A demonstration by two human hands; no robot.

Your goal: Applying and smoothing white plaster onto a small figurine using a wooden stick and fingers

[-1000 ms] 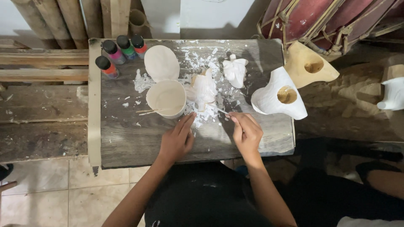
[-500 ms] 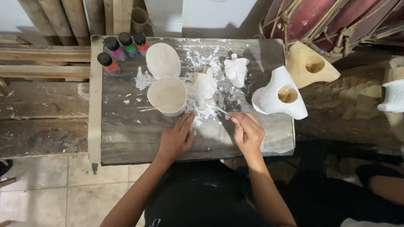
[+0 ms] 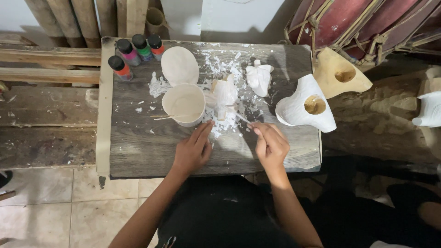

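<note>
— Where does the small white figure sit?

— On the grey wooden board, amid white flecks and smears, just right of the round white tub. It lies straight ahead of both hands, on the far side of them, roughly between the two.

— Which hand is closer to it?

— The right hand. It pinches a thin stick-like tool, fingers closed around its near end, and the tool slants up and to the left so its tip lies at the figure's lower right edge. The tool's long axis runs from the hand toward the figure.

— And the other hand?

— The left hand rests flat on the board, fingers extended and loosely together, holding nothing. Its fingertips point toward the base of the tub and the paint-spattered patch below the figure, near but apart from it.

— What lies further out?

— A round lid beyond the tub, four small paint bottles at the far left corner, another white piece to the far right, and a larger white carved form with a hollow at the board's right edge.
</note>
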